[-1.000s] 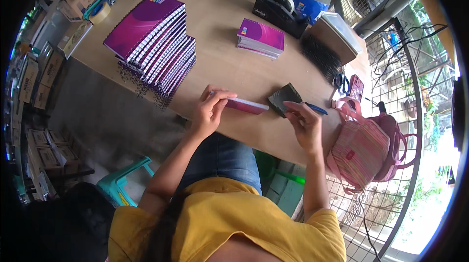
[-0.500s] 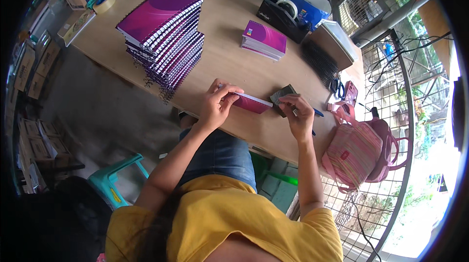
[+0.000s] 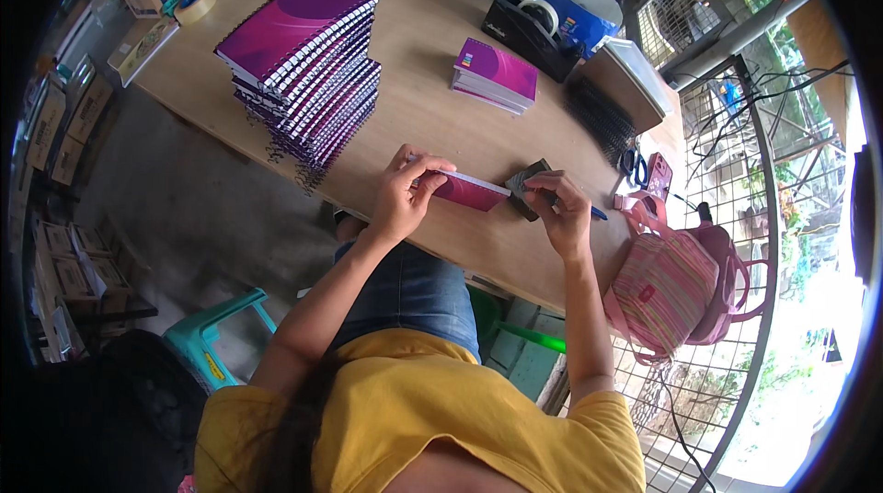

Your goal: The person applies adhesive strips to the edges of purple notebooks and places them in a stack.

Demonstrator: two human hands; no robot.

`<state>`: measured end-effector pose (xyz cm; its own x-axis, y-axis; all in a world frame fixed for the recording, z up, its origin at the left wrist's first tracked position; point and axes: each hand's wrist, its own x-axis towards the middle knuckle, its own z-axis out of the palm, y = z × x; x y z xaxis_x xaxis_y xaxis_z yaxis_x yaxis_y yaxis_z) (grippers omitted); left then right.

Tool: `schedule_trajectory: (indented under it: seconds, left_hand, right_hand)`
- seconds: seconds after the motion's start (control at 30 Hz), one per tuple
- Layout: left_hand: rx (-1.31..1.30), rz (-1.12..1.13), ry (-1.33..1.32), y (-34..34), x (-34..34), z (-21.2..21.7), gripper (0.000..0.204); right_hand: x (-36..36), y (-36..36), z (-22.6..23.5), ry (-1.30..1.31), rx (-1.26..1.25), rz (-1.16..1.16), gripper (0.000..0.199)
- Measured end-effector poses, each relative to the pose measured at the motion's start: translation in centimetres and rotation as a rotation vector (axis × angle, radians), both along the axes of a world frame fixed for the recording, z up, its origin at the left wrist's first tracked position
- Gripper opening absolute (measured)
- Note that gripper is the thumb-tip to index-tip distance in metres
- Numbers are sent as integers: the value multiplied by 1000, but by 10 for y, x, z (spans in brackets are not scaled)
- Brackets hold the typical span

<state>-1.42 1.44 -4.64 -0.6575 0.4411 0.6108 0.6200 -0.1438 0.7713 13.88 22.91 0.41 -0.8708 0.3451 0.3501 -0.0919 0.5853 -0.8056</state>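
My left hand pinches the left end of a small notebook with a purple cover, tilted over the table's near edge with its white page edges upward. My right hand is closed, thumb and fingertips together, just off the notebook's right end; what they hold, if anything, is too small to make out. Beside those fingertips lies a dark block with a grey, streaked face. A short stack of purple covers and white pages sits farther back.
A tall pile of purple spiral notebooks stands on the left. Along the right side are a black tape dispenser, a heap of black binding coils, scissors, a phone, a blue pen and a pink striped bag.
Both hands stay almost in place, the left still on the notebook. The right fingers have shifted only slightly. The whole view has moved a little.
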Motion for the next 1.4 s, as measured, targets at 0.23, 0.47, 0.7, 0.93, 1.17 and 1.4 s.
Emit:
schedule_trajectory:
  seconds: [0.23, 0.47, 0.7, 0.93, 1.17, 1.4]
  left_hand:
    - [-17, -11, 24, 0, 0, 4, 19]
    - [-25, 26, 25, 1, 4, 2, 19]
    - [-23, 20, 71, 2, 4, 4, 22]
    - [-33, 22, 36, -1, 6, 3, 23]
    - [-43, 2, -30, -1, 12, 0, 19]
    - [-107, 66, 174, 12, 14, -3, 56]
  right_hand:
    - [-2, 3, -4, 15, -39, 170, 22]
    - [4, -9, 14, -154, 160, 155, 26]
    - [3, -19, 20, -111, 275, 73, 22]
    - [-5, -44, 33, -169, 394, -25, 16]
    - [-6, -16, 20, -72, 637, 58, 15]
    - [-10, 55, 19, -574, 729, 231, 61]
